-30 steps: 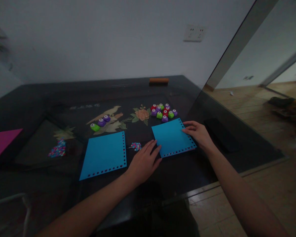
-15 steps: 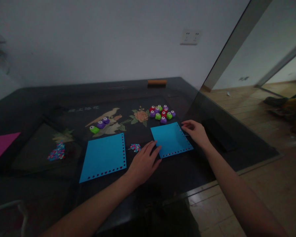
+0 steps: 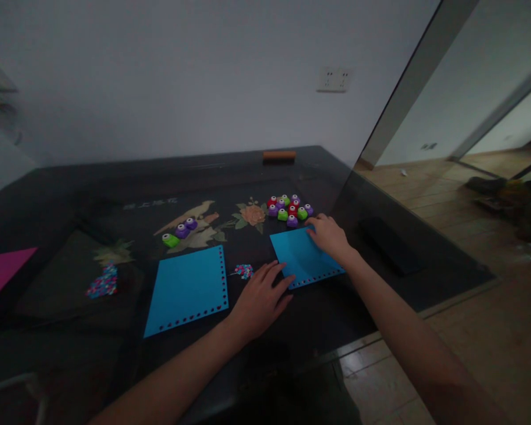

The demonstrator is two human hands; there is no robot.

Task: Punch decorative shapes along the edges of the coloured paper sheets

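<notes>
My left hand (image 3: 261, 301) lies with spread fingers on the left edge of a light blue paper sheet (image 3: 298, 254). This sheet has a row of small punched holes along its near edge. Over its far right corner is my right hand (image 3: 330, 236), fingers bent and a little apart, with nothing visible in them; hand and wrist cover the sheet's right side. Just beyond the corner sits a cluster of small craft punches (image 3: 292, 211) in red, green and purple with white tops. Beside my left fingertips lies a small pile of coloured paper bits (image 3: 243, 271).
Another blue sheet (image 3: 188, 286), holed along two edges, lies left on the black table (image 3: 230, 177). Behind it are three more punches (image 3: 180, 230). Further left are a heap of confetti (image 3: 104, 281) and pink paper (image 3: 4, 271). A dark flat object (image 3: 387, 245) lies right.
My right hand has moved left, from beside the sheet's right edge to over its far corner. My left hand stays on the sheet. The view has shifted slightly.
</notes>
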